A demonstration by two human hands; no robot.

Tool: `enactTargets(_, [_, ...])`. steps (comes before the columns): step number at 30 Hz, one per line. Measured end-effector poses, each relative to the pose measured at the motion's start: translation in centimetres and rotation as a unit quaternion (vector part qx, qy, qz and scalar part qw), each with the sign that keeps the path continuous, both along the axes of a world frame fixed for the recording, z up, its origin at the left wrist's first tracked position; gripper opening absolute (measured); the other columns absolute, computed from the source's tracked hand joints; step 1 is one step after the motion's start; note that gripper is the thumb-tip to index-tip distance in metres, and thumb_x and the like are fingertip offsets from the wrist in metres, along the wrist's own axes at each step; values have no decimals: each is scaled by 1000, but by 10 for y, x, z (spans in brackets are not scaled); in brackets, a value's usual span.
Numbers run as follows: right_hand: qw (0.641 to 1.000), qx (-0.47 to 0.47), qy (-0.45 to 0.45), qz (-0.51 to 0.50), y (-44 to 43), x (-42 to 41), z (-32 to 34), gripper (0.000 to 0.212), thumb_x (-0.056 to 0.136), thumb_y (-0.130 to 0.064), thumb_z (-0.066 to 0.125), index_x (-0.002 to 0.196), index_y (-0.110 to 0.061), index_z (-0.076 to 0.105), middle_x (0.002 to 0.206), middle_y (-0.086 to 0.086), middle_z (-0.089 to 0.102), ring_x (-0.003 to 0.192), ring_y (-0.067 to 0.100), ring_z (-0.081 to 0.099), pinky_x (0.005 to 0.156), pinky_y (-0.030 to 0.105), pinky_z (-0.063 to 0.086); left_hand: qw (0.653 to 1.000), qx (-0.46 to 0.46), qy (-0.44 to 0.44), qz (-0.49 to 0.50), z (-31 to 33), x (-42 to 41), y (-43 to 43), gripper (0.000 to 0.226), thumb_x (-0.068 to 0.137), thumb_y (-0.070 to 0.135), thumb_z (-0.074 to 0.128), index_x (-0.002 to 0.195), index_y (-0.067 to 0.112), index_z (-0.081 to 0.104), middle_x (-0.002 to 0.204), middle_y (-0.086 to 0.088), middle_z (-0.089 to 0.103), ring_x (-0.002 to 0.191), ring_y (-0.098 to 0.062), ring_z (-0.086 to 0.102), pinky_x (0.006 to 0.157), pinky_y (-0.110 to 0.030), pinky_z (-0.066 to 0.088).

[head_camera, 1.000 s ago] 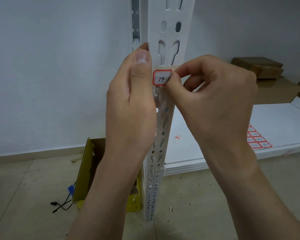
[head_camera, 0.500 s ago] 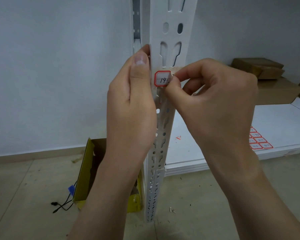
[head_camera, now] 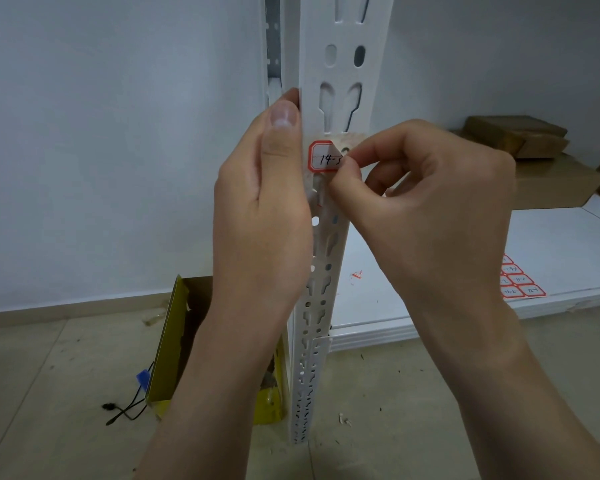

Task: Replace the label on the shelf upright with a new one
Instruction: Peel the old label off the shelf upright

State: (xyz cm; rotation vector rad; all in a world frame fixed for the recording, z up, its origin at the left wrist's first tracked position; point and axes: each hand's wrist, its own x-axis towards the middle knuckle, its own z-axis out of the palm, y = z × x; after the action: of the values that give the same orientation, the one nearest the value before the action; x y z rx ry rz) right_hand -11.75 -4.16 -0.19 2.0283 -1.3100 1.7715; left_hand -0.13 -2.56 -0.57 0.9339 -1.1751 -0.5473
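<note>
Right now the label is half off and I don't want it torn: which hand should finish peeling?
Right hand: it already pinches the label. The left hand braces the upright.

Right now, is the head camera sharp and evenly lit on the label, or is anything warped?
Head view: red-bordered white label sharp, writing legible, right hand covers its right end; light soft, dim, no glare; wide-angle distortion bows the white perforated shelf upright.

Dim, even, cool light with no glare — only faint shadows on the wall [head_camera: 101, 150]. Wide-angle bending bows the shelf upright [head_camera: 343, 64] toward the frame edges; focus is sharp throughout.
</note>
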Motion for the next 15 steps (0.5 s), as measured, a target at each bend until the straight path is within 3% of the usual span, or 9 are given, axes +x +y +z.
enactTargets(3, [1000,0,1,4,1,-1,0,12,88,-35,73,81,-26,75,58,-10,65,47,2,53,59,23,51,1000,-1,-1,3,0,0,0,58,100,47,29,144,23,58,126,10,72,116,-19,72,99,-41,60])
enactTargets(8, [1000,-4,1,8,1,-1,-1,12,88,-32,74,79,-24,75,55,-9,64,47,8,57,59,33,56,1000,-7,-8,4,-1,0,-2,56,102,45,31,146,21,57,135,8,68,126,-20,66,106,-45,55])
enactTargets(15, [1000,-3,-4,14,1,-1,-1,11,86,-31,76,78,-24,74,54,-9,63,46,7,56,57,30,55,1000,-13,-15,3,-3,3,-4,48,104,31,34,146,19,56,137,4,68,128,-19,65,106,-46,55])
